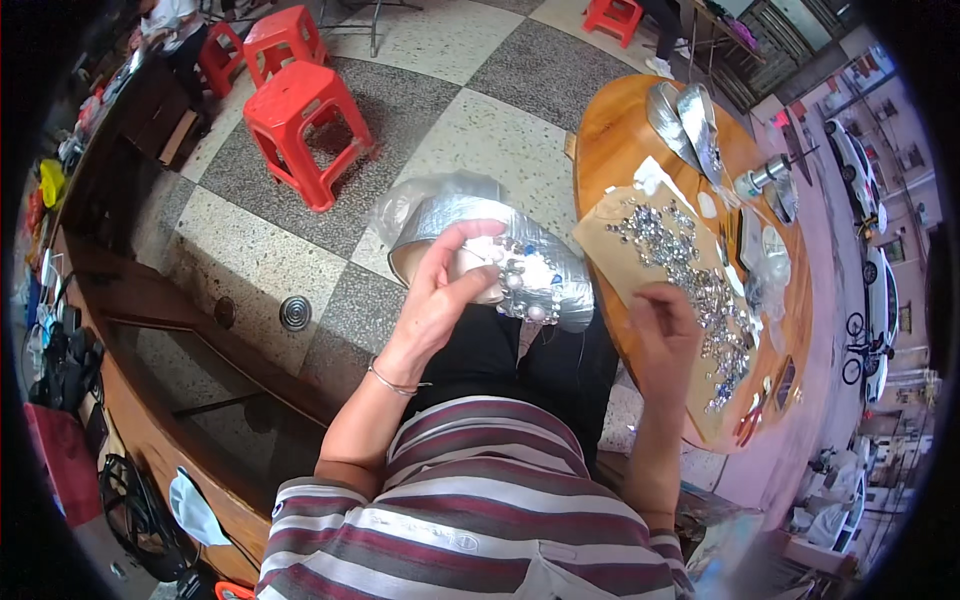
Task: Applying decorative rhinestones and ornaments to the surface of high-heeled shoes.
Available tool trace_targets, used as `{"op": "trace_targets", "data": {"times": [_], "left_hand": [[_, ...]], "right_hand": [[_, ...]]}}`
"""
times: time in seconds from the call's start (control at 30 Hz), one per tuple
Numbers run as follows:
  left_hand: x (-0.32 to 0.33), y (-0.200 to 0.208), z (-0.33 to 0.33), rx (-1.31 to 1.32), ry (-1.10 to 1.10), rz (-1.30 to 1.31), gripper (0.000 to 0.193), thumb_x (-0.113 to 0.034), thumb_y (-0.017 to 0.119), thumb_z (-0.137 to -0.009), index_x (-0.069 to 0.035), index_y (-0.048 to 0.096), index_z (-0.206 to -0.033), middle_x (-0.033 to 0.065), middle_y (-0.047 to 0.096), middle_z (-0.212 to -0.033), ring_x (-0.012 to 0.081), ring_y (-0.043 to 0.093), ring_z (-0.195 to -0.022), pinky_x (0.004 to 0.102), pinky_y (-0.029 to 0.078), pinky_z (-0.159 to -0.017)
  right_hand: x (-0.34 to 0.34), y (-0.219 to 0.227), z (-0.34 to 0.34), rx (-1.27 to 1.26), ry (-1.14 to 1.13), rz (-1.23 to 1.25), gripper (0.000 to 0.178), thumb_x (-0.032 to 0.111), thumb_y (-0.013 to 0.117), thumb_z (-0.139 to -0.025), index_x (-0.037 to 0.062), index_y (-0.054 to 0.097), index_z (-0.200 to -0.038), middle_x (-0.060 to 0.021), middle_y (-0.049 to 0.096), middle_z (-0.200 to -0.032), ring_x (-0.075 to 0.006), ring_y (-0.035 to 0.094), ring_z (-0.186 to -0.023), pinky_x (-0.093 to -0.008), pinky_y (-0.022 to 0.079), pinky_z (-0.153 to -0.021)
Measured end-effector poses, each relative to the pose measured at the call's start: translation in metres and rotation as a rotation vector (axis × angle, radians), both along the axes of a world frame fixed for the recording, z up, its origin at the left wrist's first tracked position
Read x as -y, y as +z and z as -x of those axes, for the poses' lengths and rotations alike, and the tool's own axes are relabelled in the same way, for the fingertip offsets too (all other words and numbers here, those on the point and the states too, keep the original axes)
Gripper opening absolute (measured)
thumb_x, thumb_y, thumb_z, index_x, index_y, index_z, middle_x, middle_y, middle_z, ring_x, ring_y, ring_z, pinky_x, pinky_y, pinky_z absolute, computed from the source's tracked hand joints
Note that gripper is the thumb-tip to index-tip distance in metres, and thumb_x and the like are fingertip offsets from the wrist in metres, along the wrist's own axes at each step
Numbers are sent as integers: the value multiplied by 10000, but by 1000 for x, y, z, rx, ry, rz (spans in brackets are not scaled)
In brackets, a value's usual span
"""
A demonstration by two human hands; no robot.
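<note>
My left hand point(448, 285) grips a curved silver piece point(455, 212) with a shiny, crinkled surface, its thumb and fingers closed on the decorated part. Pearls, clear stones and blue gems point(537, 285) cover the side that faces me. The piece rests over my lap, and clear plastic point(400, 208) shows behind it. My right hand point(665, 345) is at the near edge of the wooden table, slightly blurred, with its fingers curled together. Whatever may be between its fingertips is too small to see. Close by, many loose gems point(665, 240) lie spread over brown paper point(603, 235).
The rounded wooden table point(600, 120) at my right also bears silver pieces point(672, 125), a metal-topped container point(765, 175), and red-handled pliers point(748, 425). Red plastic stools point(305, 110) stand on the checkered floor ahead. A wooden cabinet point(150, 390) runs along my left. A person point(175, 40) is at far left.
</note>
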State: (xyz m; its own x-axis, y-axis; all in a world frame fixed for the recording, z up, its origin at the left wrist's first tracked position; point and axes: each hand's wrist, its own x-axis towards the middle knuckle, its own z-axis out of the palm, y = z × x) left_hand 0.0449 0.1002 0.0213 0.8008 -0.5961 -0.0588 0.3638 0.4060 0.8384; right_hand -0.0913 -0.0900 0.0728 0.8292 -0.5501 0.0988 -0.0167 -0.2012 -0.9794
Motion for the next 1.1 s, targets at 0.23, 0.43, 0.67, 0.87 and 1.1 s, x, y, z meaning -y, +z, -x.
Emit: {"op": "trace_targets", "data": {"times": [0.23,0.43,0.67,0.87,1.1], "left_hand": [[30,-5,11,-106,-60,42,393,92,626,-718,-12,532,-1085,23,537,-997,91,505,-933,219,425,-818],[45,-11,26,205,61,-56,368,94,647,-702,-10,545,-1040,37,545,-1019,106,497,-977,232,414,-841],[54,4,39,458,98,-169,352,55,671,-704,-23,537,-1021,24,539,-1000,119,493,-956,241,365,-881],[51,0,40,350,25,-110,368,53,631,-715,-19,539,-1064,43,535,-1027,124,491,-999,248,371,-897],[52,2,38,202,-73,-85,394,64,616,-720,-19,526,-1094,38,522,-1041,111,489,-994,237,383,-877]], "right_hand": [[-5,-36,-9,72,35,34,92,-5,616,-805,23,610,-893,-9,557,-793,-76,515,-694,-194,404,-628],[-11,-34,-3,-21,-63,367,135,33,665,-755,80,653,-882,-30,507,-724,-163,480,-674,-295,408,-703],[-9,-29,-9,138,-49,997,172,128,689,-723,154,681,-893,-30,434,-683,-223,441,-733,-396,352,-825],[-2,-28,-9,120,0,995,160,131,675,-738,137,679,-898,-39,447,-684,-225,441,-717,-385,359,-787],[-6,-24,-8,-47,-29,681,126,47,638,-783,45,665,-906,-66,571,-752,-191,519,-716,-276,426,-711]]}}
